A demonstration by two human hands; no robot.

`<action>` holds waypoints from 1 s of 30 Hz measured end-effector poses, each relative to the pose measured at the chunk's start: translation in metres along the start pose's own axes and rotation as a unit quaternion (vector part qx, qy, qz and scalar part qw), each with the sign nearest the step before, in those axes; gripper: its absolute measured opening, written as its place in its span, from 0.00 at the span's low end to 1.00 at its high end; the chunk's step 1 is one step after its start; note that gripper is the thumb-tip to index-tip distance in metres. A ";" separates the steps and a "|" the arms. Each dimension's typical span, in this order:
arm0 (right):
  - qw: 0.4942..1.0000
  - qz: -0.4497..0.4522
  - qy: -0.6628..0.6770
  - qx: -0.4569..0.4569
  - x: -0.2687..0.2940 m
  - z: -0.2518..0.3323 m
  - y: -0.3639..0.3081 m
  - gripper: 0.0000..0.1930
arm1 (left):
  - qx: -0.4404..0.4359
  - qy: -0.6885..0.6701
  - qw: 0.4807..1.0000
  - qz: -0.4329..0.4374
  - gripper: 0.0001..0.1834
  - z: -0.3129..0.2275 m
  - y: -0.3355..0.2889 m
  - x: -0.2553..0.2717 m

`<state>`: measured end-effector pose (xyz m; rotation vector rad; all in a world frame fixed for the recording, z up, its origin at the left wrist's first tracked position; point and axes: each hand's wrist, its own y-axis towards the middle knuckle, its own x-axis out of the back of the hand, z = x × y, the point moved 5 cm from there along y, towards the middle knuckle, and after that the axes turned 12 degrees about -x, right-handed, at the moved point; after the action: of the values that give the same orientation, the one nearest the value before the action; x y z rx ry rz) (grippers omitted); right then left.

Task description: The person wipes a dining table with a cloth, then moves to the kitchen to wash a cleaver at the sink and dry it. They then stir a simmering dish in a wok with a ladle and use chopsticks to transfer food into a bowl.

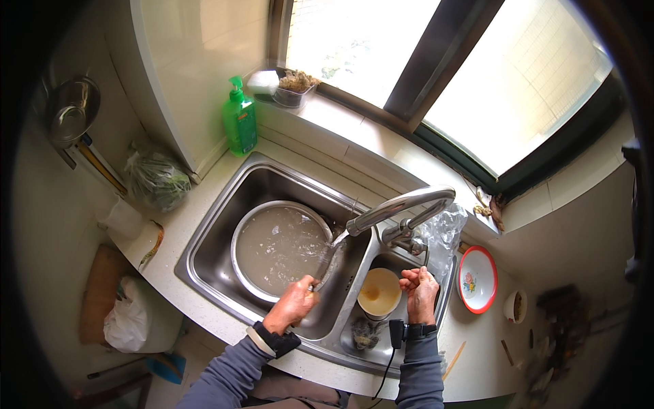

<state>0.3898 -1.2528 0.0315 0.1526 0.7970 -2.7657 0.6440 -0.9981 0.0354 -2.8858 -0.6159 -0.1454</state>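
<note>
My left hand (pixel 294 303) is closed around the handle of what looks like a knife (pixel 330 262), its dark narrow blade blurred. The blade points up at the right rim of a round metal basin (pixel 236 264), under water running from the faucet (pixel 402 204). Cloudy grey water fills the basin, which sits in the larger left sink bowl (pixel 211 238). Over the smaller right bowl, my right hand (pixel 420 293) has its fingers curled at the end of the faucet lever (pixel 426 257). Beside that hand stands a pale round bowl (pixel 379 292) with a brownish patch inside.
A green pump bottle (pixel 240 119) stands behind the sink. Dark scrubbing wool (pixel 366 335) lies in the right bowl. A red-rimmed dish (pixel 477 279) and a small cup (pixel 516 307) are at right. Bagged greens (pixel 160 178) rest on the left counter; clear plastic (pixel 443 228) is behind the faucet.
</note>
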 end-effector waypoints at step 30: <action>0.999 -0.031 -0.022 -0.004 -0.012 -0.018 -0.002 0.20 | 0.109 -0.436 0.890 -0.079 0.14 -0.034 -0.091 0.015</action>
<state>0.4007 -1.2387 0.0195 0.0644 0.8162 -2.8133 0.6181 -0.9170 0.0855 -2.5508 -0.9111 1.1726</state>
